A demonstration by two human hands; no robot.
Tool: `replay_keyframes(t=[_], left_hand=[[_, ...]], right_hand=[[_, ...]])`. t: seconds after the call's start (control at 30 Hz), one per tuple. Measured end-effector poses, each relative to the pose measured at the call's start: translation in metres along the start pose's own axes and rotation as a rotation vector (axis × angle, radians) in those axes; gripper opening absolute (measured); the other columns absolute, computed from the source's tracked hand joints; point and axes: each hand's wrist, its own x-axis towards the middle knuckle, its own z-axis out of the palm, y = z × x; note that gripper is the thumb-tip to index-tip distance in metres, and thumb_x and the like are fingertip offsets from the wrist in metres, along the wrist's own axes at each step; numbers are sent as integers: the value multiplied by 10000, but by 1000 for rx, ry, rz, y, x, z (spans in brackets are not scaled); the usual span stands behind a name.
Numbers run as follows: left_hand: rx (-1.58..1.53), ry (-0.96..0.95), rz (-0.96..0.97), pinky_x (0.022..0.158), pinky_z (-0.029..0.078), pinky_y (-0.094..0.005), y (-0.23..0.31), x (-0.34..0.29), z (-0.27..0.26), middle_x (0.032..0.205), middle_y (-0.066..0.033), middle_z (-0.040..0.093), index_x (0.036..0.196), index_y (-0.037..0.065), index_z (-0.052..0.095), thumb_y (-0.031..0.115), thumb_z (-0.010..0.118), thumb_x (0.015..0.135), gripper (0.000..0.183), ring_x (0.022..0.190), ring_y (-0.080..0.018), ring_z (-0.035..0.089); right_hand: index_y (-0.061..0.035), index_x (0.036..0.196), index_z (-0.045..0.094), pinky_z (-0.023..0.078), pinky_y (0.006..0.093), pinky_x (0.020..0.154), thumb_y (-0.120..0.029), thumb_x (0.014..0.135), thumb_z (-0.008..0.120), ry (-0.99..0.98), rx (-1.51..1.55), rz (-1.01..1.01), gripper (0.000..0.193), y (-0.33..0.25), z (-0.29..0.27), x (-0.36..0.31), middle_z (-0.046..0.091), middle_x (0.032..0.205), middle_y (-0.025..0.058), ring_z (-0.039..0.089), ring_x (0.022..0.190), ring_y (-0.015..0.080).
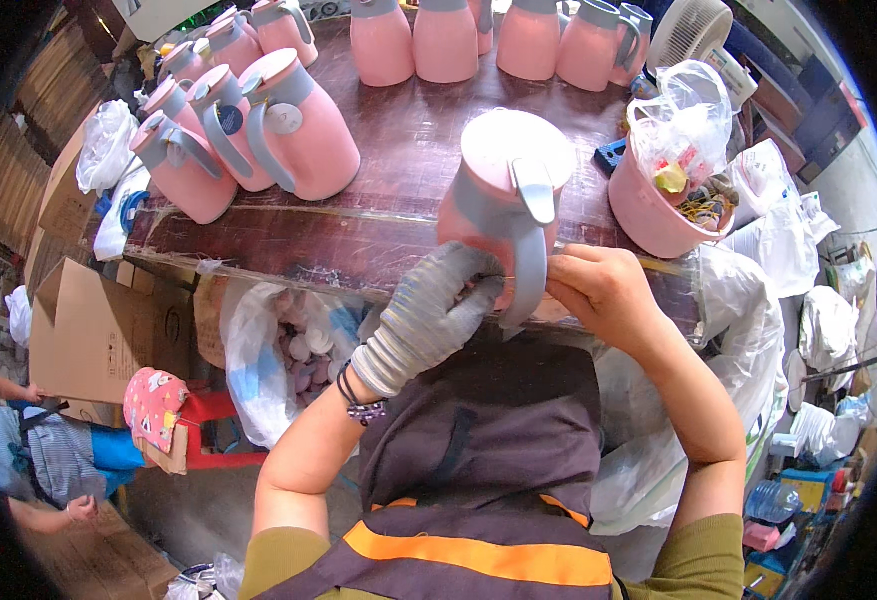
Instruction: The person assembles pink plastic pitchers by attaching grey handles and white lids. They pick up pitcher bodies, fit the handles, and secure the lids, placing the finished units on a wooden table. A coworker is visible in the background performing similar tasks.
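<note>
A pink vacuum jug point(481, 236) with a pale lid and a grey handle stands upright at the table's near edge, its handle toward me. My left hand point(429, 318), in a striped grey knit glove, is closed with its fingers bunched at the left of the handle. A thin yellowish strand point(508, 279) shows at those fingertips; its kind is unclear. My bare right hand point(604, 290) is closed in a pinch at the right of the handle. Whatever lies between its fingertips is hidden.
Similar pink jugs point(311, 135) stand at the left and back of the dark table point(399, 150). A pink bucket point(649, 205) with bags and ties sits at right, before a fan point(692, 35). Below are a bag of lids point(259, 390), a carton point(99, 330) and another person's hand point(83, 508).
</note>
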Motion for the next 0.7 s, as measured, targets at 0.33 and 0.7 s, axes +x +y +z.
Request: replay_keyframes(t=[0.33, 0.7], left_hand=[[-1133, -206, -459, 812, 501, -336, -3, -11, -11, 916, -101, 634, 1041, -5, 585, 202, 577, 894, 254, 830, -215, 621], [-778, -100, 61, 823, 467, -278, 38, -4, -19, 982, -61, 637, 1160, -44, 608, 163, 494, 904, 348, 885, -143, 595]], right_hand=[[-13, 989, 623, 460, 176, 574, -167, 903, 612, 38, 1289, 673, 176, 1, -8, -12, 624, 770, 6, 574, 651, 48], [-32, 1078, 556, 460, 204, 559, -213, 915, 610, 270, 1838, 368, 250, -7, 40, -31, 629, 953, 91, 595, 740, 116]])
